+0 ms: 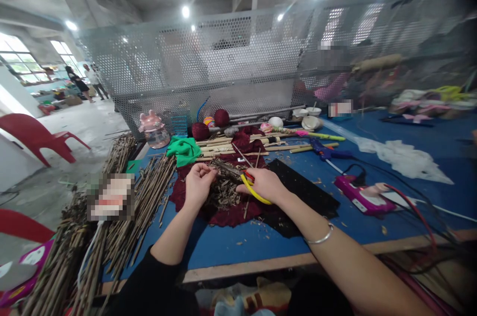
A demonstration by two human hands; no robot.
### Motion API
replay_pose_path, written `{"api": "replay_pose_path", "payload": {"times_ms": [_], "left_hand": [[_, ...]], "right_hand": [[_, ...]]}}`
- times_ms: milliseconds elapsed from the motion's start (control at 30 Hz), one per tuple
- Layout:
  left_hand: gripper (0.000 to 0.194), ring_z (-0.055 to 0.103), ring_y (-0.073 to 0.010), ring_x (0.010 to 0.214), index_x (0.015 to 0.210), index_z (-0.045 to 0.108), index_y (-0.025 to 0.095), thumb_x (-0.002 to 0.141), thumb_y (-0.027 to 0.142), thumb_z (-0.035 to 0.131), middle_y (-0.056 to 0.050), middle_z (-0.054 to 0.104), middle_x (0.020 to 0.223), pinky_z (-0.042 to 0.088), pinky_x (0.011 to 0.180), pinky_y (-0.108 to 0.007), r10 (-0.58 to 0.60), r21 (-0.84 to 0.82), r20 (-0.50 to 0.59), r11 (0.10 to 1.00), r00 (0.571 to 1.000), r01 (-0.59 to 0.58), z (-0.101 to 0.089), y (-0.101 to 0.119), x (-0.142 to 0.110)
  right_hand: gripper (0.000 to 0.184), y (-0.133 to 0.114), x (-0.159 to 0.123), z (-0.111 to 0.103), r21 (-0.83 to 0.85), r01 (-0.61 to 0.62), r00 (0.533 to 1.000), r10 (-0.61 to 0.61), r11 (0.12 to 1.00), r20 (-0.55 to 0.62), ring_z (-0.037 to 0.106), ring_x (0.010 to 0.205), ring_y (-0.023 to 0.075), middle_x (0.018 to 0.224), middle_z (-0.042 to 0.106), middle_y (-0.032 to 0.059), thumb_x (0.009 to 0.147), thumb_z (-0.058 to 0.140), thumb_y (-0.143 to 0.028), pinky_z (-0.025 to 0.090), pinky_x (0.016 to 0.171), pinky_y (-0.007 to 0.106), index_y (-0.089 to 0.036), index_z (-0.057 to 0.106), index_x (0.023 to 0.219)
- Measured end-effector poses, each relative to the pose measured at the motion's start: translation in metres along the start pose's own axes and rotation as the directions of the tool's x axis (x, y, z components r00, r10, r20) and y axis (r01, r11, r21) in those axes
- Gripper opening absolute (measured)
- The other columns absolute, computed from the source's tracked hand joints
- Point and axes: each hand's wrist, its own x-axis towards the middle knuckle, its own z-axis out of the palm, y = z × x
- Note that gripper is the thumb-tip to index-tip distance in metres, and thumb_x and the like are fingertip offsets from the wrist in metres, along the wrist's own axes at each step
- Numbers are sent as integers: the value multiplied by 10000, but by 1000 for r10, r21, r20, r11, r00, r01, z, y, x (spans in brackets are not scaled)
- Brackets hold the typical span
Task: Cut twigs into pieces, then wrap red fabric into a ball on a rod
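Sleeve and bangle worn by the person.
A plain black sleeve [152,276] covered the left arm partway along the forearm; beyond its edge, the left grip [200,182] was bare. A slim, silver-coloured bangle [322,239], curved in outline, encircled the right forearm near the wrist. The right grip [264,185] was likewise bare.

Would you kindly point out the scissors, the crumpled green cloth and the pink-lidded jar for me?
Scissors [256,195]: head view, on the yellow handle.
Crumpled green cloth [184,150]: head view, on its middle folds.
Pink-lidded jar [157,137]: head view, on the clear body.
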Motion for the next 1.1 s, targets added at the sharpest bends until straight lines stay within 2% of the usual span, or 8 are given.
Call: {"api": "replay_pose_path", "payload": {"times_ms": [100, 233, 367, 533, 800, 967, 1100], "left_hand": [[290, 535, -63, 553, 735, 444, 168, 612, 263, 690, 25, 603, 679, 413, 569, -183, 1, -12, -5, 1000, 1000, -1, -1, -1, 0], [273, 527, -61, 532, 753, 455, 171, 618, 242, 681, 44, 588, 630, 401, 557, -178, 8, -4, 8, 1000, 1000, -8, 0, -2, 0], [313, 546, -67, 544, 803, 439, 180, 602, 190, 679, 40, 610, 649, 406, 557, -179, -28, -61, 35, 998, 999, 30, 3, 1, -2], [396, 618, -117, 655, 892, 441, 174, 594, 210, 699, -38, 670, 780, 450, 613, -221, -69, -77, 32, 994, 997, 71, 3, 5, -2], [329, 635, -145, 757, 926, 519, 142, 628, 187, 652, -79, 680, 835, 459, 675, -239, 2, 86, 18, 996, 1000, -3, -4, 3, 1], [512, 628, -124, 708, 1097, 473, 148, 631, 219, 673, -59, 675, 822, 463, 658, -227, -16, -23, 0, 1000, 1000, 16, -1, 4, -1], [774, 602, -88, 637, 1301, 320, 150, 611, 170, 670, -40, 675, 816, 447, 610, -190, -48, -90, 28, 995, 998, 50, 3, 5, -4]], "right_hand": [[501, 0, -1, 1, 31, 54, 998, -53, 998, -42, 562, 661, 158, 756, 601, 18, 638, 545, -695, 275, 531, 238, -208, 490, 746], [529, -1, -1, 3, 32, 77, 995, -75, 996, -71, 560, 689, 165, 800, 600, 27, 603, 575, -700, 291, 543, 237, -203, 476, 753], [496, -4, -1, 4, 36, 36, 999, -35, 999, -36, 558, 639, 161, 721, 603, 19, 632, 554, -693, 266, 519, 236, -208, 488, 712], [483, -3, 0, 4, 6, -13, 1000, 13, 1000, -24, 546, 587, 162, 619, 584, 12, 664, 511, -693, 234, 500, 238, -212, 478, 634], [473, 8, 3, -3, 46, -56, 991, 61, 997, -116, 546, 650, 171, 717, 585, 21, 678, 509, -681, 295, 545, 251, -212, 487, 733], [536, 3, 1, 1, 57, 77, 989, -69, 995, -130, 546, 841, 213, 894, 581, 68, 622, 617, -634, 378, 677, 284, -188, 500, 895], [599, -3, 0, 6, 69, 107, 991, -100, 992, -93, 533, 913, 233, 949, 570, 86, 582, 664, -617, 394, 746, 307, -173, 503, 951]]}}
